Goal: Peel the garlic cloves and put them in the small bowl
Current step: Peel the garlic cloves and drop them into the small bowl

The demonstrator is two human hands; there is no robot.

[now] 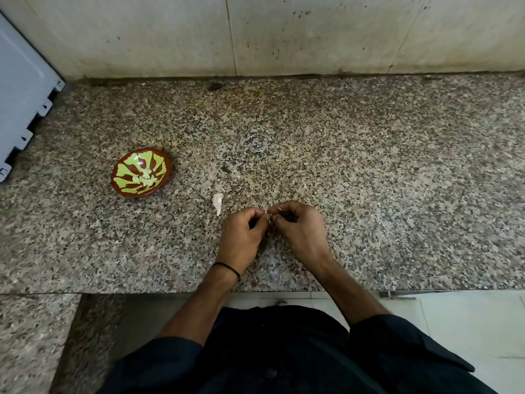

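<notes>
The person stands at the front edge of the speckled stone bench (pixel 369 166), and both hands meet a little below the centre of the frame. The left hand (pixel 241 237) and the right hand (pixel 301 228) have their fingers curled inward, and the fingertips of both pinch one small garlic clove (pixel 267 215) between them. Only a thin pale bit of it shows, so I cannot tell how much skin it carries. A black thread (pixel 227 267) goes around the left wrist.

Just to the left of the hands, a white piece (pixel 218 203) lies on the bench, apart from the fingers. I cannot say if it is a clove or only peel.

The small bowl (pixel 141 172), brown with green leaf shapes, sits in the left part of the frame, well apart from the hands. Some peeled cloves (pixel 146 177) lie in its bottom. Between the bowl and the hands there is only bare stone and the white piece.

Behind, the bench ends at a pale tiled wall (pixel 312 32) along the top of the frame. A grey panel (pixel 22 95) with a stepped edge stands at the upper left, near the bowl but not touching it. The whole right part of the bench is open stone. Under the front edge, at the lower right, a light floor (pixel 468 322) shows.
</notes>
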